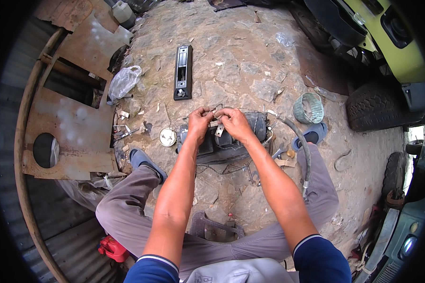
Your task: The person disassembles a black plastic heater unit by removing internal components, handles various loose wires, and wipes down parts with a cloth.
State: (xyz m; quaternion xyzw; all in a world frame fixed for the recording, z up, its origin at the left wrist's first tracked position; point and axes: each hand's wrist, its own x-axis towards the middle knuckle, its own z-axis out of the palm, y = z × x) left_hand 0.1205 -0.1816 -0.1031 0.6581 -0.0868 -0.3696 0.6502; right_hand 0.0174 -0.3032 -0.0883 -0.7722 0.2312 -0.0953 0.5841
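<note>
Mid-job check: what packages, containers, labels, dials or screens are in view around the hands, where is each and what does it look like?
Plastic bag: clear, crumpled, upper left on the stone ground.
Jug: whitish plastic, top left edge.
Round dial: pale face, metal rim, just left of the left hand.
Red container: bottom left, beside the knee.
Woven basket: greenish, round, right of the right hand.

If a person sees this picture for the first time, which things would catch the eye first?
First the two bare hands, left hand and right hand, meeting at the centre over a dark machine part on the stone ground. Next the long black metal bar lying above them, and the worn tyre at the right.
</note>
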